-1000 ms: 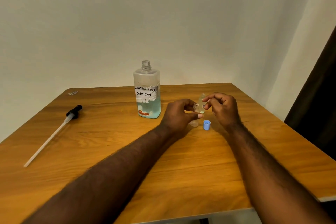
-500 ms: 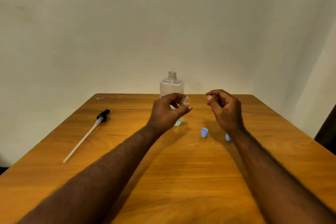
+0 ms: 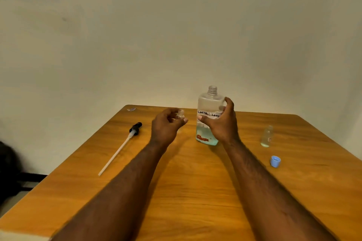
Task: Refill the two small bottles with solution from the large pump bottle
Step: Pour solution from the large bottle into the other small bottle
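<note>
Nearest, the orange-brown wooden worktop [image 3: 195,191] lies bare between the two forearms, leaving room to draw things closer. To the right a small light-blue plastic cap [image 3: 275,161] sits open side up, well in from the right edge, parked where it is unlikely to be knocked. Just beyond it stands a small clear plastic bottle [image 3: 266,136], upright with a little liquid at its bottom, probably waiting its turn. On the left the black pump head with long white dip tube [image 3: 121,148] lies flat and well apart, so the big bottle can pour from its neck.

Farther in, the left hand [image 3: 166,125] pinches a second small clear bottle [image 3: 180,114] in curled fingertips, raised off the wood. It is just beside the large clear square-shouldered plastic bottle [image 3: 209,103] with a handwritten label. The right hand [image 3: 221,123] wraps round that bottle, which stands on its base, threaded neck open, blue-green liquid low inside. This is likely the grip for a pour. Beyond come the far edge and a pale wall, so the freer tilting room lies toward the person.
</note>
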